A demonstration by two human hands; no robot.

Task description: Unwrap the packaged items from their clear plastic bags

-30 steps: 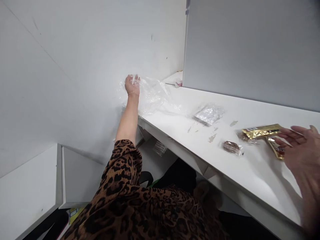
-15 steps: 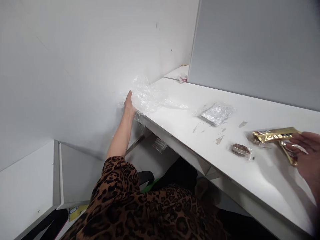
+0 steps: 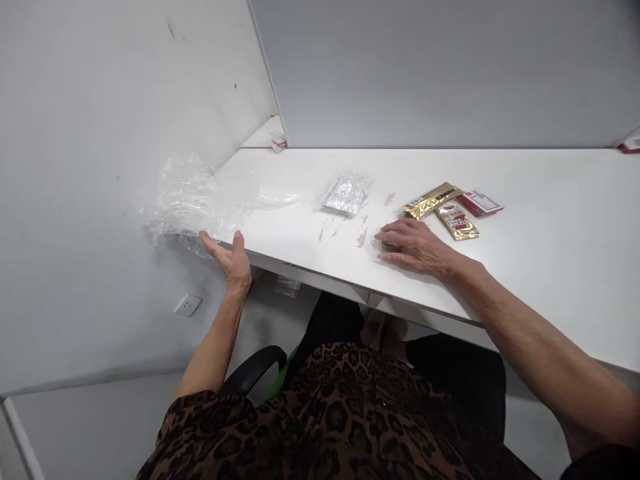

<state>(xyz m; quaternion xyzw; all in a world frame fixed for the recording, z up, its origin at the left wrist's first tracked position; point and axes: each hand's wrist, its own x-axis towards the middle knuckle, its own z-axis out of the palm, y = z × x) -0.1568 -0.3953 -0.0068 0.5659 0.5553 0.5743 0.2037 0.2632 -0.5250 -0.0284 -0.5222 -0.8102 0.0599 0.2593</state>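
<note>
My left hand (image 3: 231, 260) is at the desk's left front edge. Its thumb and fingers are apart, just beside a crumpled sheet of clear plastic (image 3: 195, 193). Over the desk, my right hand (image 3: 417, 247) has its fingers curled around a small brown piece in a clear wrapper (image 3: 377, 247), mostly hidden beneath them. Close behind that hand lie a long gold packet (image 3: 433, 200), a smaller gold packet (image 3: 458, 221) with a red label, and a red and white packet (image 3: 480, 203). A flat silvery pack in clear plastic (image 3: 347, 193) rests further left.
The white desk (image 3: 540, 253) meets a grey partition (image 3: 425, 80) at the back and a wall (image 3: 100, 133) on the left. A small red and white packet (image 3: 279, 142) sits in the far corner. Below are a socket (image 3: 188, 305) and a black chair armrest (image 3: 255, 367).
The view has swung right. My right hand has let go of the gold packet and moved onto the wrapped brown piece. My left hand remains by the clear plastic, its thumb now spread.
</note>
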